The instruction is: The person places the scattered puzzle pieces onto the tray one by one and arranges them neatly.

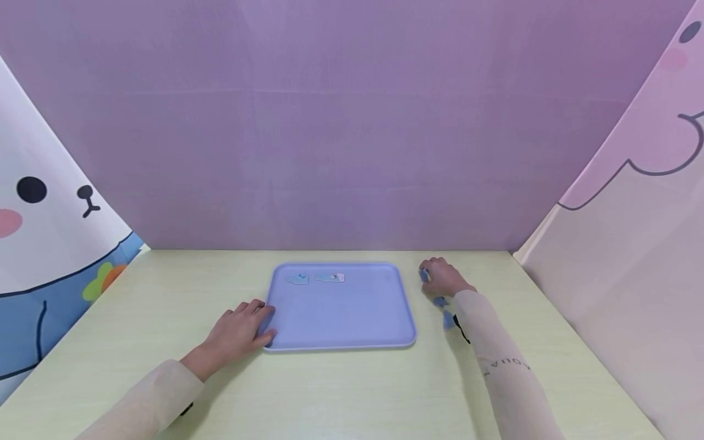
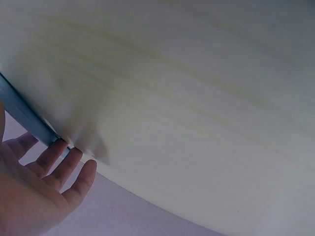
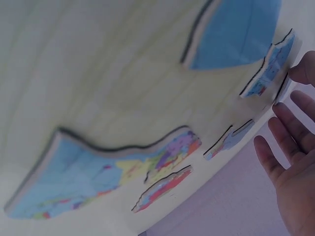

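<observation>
Blue tray [image 1: 341, 318] lies flat on the pale table [image 1: 352, 397] w/ two small cutouts near its far rim: the pale blue pc [image 1: 299, 279] at approx. 10 o'clock, the longer pc [image 1: 331, 277] at 12. L hand [image 1: 235, 333] is at the tray's 8–9 o'clock edge, fingers relaxed & spread, touching the rim. R hand [image 1: 444, 278], just off the 2 o'clock corner, pinches a thin blue pc [image 1: 425, 275] btwn thumb & fingers (R wrist cam gets it mostly edge-on). Loose pcs [image 1: 448, 319] lie at approx. 3 o'clock of the tray, beside the R sleeve [image 1: 500, 366], incl. a big map-print pc [image 3: 108, 172] & a red-topped strip [image 3: 165, 188] just beside it.
</observation>
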A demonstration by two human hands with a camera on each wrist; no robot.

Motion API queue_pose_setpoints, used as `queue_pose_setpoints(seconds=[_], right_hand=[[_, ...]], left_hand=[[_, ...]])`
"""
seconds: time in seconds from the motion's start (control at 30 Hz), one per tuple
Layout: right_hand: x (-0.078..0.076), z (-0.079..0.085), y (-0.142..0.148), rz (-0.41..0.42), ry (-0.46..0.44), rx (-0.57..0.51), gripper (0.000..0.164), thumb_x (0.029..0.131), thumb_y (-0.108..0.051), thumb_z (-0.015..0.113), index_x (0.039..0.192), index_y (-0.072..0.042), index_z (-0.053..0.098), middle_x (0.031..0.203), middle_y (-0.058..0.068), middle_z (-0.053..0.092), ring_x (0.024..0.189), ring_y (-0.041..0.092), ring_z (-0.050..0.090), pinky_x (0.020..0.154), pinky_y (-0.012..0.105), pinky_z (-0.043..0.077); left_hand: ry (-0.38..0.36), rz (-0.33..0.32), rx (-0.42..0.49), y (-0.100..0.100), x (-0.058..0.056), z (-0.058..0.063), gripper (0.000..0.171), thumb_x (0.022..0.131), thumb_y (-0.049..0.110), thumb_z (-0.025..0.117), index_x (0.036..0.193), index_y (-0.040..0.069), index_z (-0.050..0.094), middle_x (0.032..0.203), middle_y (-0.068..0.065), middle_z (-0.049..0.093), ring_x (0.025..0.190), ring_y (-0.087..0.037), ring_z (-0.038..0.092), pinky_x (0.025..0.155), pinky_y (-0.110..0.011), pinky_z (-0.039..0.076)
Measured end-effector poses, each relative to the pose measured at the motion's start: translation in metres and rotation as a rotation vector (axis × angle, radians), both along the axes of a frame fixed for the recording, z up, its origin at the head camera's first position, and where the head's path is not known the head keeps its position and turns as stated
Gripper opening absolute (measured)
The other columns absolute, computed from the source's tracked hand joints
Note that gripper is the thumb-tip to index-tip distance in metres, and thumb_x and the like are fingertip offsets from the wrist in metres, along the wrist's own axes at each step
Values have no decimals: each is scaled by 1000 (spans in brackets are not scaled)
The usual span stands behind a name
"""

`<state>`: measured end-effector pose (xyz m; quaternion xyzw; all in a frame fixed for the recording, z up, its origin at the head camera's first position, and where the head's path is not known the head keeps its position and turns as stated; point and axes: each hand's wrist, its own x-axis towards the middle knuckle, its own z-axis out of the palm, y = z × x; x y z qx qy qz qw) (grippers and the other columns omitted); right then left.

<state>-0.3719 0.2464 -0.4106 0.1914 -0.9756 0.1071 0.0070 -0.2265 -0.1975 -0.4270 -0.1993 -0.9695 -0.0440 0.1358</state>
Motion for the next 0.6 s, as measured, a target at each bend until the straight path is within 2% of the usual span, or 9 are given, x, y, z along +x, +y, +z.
queue_pose_setpoints(seconds=[0.3,0.5,0.6], right_hand=[[2,2,-1,-10,-5,-2,43,74,-11,64,115,0,58,115,18,55,101,32,50,84,48,44],[1,5,-1,-32,-7,-21,40,76,-16,65,114,-4,59,125,20,50,112,38,48,90,50,43],[1,6,-3,-23,20,-37,38,76,-14,65,111,-3,60,126,22,48,116,41,45,92,52,41]], left_hand=[[4,-2,1,0,0,0,48,81,40,63,115,7,60,113,-13,58,99,-31,57,69,-46,50],[6,-2,0,-1,0,-1,48,81,41,63,116,7,59,113,-12,58,100,-31,57,70,-46,50],[3,0,1,-1,0,-1,48,82,41,63,116,7,59,113,-12,58,100,-31,57,70,-46,50]])
